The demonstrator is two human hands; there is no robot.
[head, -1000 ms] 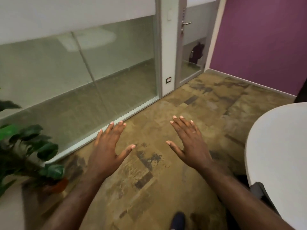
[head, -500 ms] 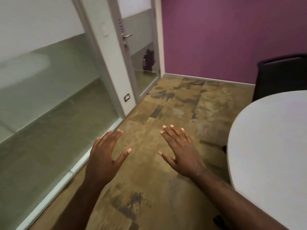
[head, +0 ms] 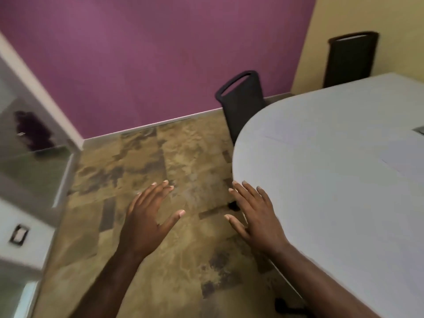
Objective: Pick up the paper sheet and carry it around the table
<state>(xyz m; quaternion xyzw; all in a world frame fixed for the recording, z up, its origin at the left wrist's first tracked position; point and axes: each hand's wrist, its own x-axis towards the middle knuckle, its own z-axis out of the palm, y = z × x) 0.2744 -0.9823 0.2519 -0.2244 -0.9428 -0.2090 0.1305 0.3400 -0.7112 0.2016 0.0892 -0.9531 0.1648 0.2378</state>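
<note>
1. My left hand (head: 146,223) hangs palm down over the mottled brown floor (head: 146,171), fingers straight and spread, thumb out to the right; it holds nothing and touches nothing.
2. My right hand (head: 258,219) is flat and spread the same way, holding nothing. It sits at the rounded edge of the white table (head: 332,180); whether the fingers touch the top I cannot tell.
3. Both hands point forward and a little inward, long axes running from wrist to fingertip toward the purple wall (head: 149,53).
4. The table's long axis runs away to the right, its rounded end nearest my right hand.
5. Count: two hands, one table, two dark chairs. One chair (head: 241,99) stands at the table's rounded end, the other chair (head: 351,58) against the yellow wall (head: 344,14).
6. A small grey plate (head: 419,129) lies on the tabletop at the right edge.
</note>
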